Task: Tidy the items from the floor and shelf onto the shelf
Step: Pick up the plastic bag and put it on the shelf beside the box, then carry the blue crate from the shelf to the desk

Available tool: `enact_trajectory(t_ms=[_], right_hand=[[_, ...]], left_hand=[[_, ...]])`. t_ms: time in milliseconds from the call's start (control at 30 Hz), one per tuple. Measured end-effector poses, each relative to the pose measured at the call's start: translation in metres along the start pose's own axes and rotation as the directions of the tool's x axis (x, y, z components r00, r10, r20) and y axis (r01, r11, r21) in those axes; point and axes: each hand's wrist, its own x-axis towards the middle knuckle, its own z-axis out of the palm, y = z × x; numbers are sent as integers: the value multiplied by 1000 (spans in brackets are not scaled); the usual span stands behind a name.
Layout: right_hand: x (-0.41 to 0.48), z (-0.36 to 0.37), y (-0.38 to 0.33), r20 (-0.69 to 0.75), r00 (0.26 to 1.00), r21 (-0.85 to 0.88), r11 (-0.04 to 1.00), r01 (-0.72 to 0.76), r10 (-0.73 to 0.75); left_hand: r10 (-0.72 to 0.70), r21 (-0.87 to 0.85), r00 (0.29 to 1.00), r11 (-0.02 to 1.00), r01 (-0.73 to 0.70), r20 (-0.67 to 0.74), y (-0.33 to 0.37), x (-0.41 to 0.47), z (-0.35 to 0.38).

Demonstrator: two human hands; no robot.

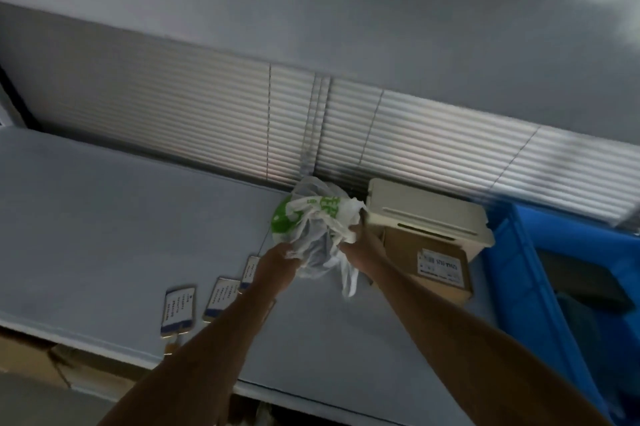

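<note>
Bag: we see a crumpled white and green plastic bag (313,230) over the grey shelf top (104,217), just below centre.
Left hand (277,264): clamped on the bag's lower edge, at 7 o'clock of it.
Right hand (362,245): closed on its 4 o'clock side.
Neighbours: cream box (429,214) on a cardboard box (433,264) at 3 o'clock; blue crate (540,273) beyond; three labelled cards (221,299) at 8 o'clock.

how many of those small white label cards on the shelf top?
3 small white label cards with blue bottom bands, all lying near the grey shelf top's front edge: left, middle, and right, partly hidden by the left forearm. More may be hidden.
</note>
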Motion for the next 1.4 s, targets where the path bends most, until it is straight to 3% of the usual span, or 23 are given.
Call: enact_trajectory(t_ms=[233, 400, 567, 733, 833, 867, 933, 1000, 1100, 1267, 1400], right_hand=[[-145, -24, 30, -104, 993, -8, 999, 52, -53], [-254, -58, 130, -266, 959, -54, 992, -118, 100], [-321, -112, 243, -455, 792, 54, 901, -431, 406], [-325, -170, 328, -460, 591, 306, 744, -594, 662], [-310, -210, 347, -317, 536, 565, 610, -555, 782], [-304, -221, 351, -219, 529, 686, 515, -515, 820], [-296, -238, 352, 47, 543, 881, 221, -418, 839], [-285, -243, 356, 162, 551, 935, 52, -352, 818], [-275, -239, 361, 158, 562, 961, 4, -277, 812], [-295, -220, 370, 100, 479, 982, -8, -190, 872], [-338, -197, 375, 31, 411, 991, 27, -135, 911]], left_hand=[[116, 223, 969, 961, -165, 218, -17, -70, 11], [121, 307, 883, 909, -283, 454, 1, -116, 68], [170, 258, 772, 880, -399, 613, 66, -155, 172], [189, 147, 794, 933, -328, 577, 140, -174, 295], [76, 138, 831, 974, -181, 550, 175, -186, 350], [60, 139, 846, 978, -156, 530, 181, -190, 360], [70, 190, 871, 964, -183, 486, 185, -197, 370], [66, 238, 879, 951, -199, 473, 180, -196, 375], [85, 245, 887, 945, -216, 455, 177, -196, 377], [73, 170, 897, 972, -162, 435, 177, -205, 369], [254, 188, 903, 924, -333, 347, 183, -212, 359]])
